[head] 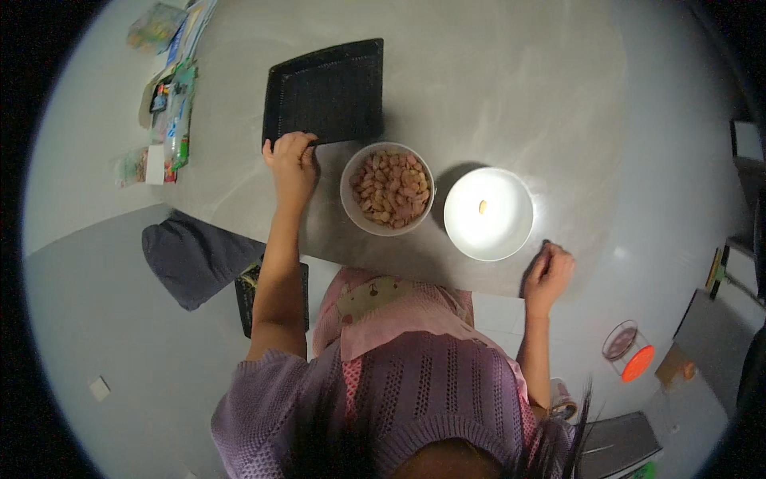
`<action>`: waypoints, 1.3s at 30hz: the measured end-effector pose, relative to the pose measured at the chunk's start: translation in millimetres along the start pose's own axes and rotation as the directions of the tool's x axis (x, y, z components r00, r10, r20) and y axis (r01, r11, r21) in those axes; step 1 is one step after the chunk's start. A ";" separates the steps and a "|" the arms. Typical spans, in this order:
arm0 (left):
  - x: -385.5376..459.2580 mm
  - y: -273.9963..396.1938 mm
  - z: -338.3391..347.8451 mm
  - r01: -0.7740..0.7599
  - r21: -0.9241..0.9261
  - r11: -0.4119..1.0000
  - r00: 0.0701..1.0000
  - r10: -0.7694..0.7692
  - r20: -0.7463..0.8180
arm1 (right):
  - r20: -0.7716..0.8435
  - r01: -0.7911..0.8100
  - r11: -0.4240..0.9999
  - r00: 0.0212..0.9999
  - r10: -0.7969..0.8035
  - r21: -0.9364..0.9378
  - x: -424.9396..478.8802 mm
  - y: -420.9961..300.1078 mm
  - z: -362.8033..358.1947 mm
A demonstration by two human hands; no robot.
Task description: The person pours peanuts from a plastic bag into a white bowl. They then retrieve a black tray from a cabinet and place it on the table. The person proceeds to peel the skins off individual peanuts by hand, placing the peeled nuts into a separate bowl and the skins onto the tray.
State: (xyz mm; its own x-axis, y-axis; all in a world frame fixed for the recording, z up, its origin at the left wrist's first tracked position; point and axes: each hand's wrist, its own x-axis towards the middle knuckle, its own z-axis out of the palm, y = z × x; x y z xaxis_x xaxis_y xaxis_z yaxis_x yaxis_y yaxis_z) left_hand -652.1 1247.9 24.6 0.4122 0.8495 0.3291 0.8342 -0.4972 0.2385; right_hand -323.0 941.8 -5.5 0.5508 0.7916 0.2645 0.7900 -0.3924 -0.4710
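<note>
My left hand (291,157) has its fingers over the near left corner of a black plastic tray (329,99), gripping the rim. The tray shows nothing inside it. Close by on the right stands a white round bowl (349,206) full of shelled peanuts (392,190) in pinkish skins. Beside that is a second white bowl (508,230), brightly lit, with one pale peanut kernel (483,207) in it. My right hand (550,272) rests on the table right of this bowl, fingers curled in, with no held thing visible.
The grey table (497,90) has bags and packets (173,126) along its left side. A dark cloth-covered chair back (197,257) stands at the near left edge. On the lower right are an orange-topped stool or stand (638,363) and a grey box (619,443).
</note>
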 end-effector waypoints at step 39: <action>-135.0 -37.7 -40.2 -0.203 -0.220 0.954 0.917 0.107 -0.383 | 0.322 0.104 -0.546 0.711 0.625 0.831 -155.5 -3.0 -11.6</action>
State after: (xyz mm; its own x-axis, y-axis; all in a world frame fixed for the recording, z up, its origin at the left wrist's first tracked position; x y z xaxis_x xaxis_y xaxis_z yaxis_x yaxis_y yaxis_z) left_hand -753.9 1144.9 7.9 0.3272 0.6586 0.6776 0.6318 -0.6857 0.3613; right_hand -407.9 814.4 -35.4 0.7991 0.4683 -0.3771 -0.5977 0.6863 -0.4143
